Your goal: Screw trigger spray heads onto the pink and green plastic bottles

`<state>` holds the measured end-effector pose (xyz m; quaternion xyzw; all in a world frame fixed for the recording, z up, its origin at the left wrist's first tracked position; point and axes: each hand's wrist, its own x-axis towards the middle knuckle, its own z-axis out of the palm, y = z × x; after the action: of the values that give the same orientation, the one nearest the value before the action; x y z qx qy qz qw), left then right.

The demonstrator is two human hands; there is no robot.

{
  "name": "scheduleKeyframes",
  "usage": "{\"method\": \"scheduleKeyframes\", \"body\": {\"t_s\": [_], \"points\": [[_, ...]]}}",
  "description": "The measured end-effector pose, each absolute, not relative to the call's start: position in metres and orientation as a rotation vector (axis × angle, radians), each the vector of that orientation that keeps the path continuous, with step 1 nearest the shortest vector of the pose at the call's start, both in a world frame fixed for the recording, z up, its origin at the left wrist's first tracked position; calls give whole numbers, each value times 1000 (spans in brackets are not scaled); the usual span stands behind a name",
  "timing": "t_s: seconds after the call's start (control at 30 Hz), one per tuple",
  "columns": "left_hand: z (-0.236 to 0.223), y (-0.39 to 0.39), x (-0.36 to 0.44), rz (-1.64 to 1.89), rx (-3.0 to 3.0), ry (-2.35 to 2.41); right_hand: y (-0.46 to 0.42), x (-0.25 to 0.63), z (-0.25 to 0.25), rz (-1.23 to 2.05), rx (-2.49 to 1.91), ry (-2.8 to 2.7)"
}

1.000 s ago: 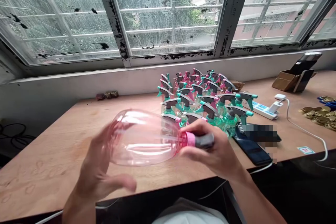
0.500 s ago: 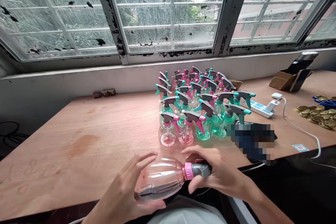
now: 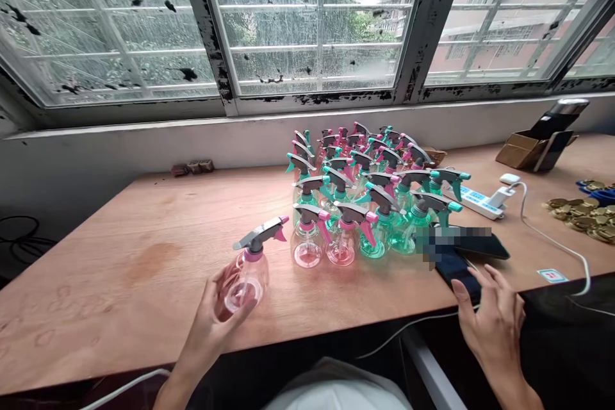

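My left hand (image 3: 218,307) is wrapped around the body of a clear pink spray bottle (image 3: 247,275), which is upright, tilted a little, at the front of the table. Its grey and pink trigger head points right. Whether its base touches the wood I cannot tell. To its right stands a close group of spray bottles (image 3: 341,250) with pink or green trigger heads. My right hand (image 3: 494,314) is at the table's front edge with fingers apart and nothing in it, close to a dark phone (image 3: 451,269).
The wooden table (image 3: 120,307) runs along a window wall. At right are a power strip (image 3: 480,202) with a white cable, gold-coloured discs (image 3: 583,214) and a cardboard box (image 3: 516,150). Small brown blocks (image 3: 195,167) sit at the back left.
The spray bottle, lying sideways between both hands before, is now upright and farther left in my left hand. My right hand has let go of its head and moved right.
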<state>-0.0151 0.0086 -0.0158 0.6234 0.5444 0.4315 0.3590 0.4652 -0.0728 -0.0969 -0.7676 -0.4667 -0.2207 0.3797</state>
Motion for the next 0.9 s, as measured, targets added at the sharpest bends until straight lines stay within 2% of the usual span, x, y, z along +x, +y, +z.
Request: {"method": "scheduleKeyframes", "body": {"t_s": [0.27,0.9], "points": [[-24,25,-15,1079,1577,1422,-69,463,-113,-540,-1996,-1149],[-9,23,-9,901,1715,1474,-69,461,-102,-472,-1990,-1031]]}}
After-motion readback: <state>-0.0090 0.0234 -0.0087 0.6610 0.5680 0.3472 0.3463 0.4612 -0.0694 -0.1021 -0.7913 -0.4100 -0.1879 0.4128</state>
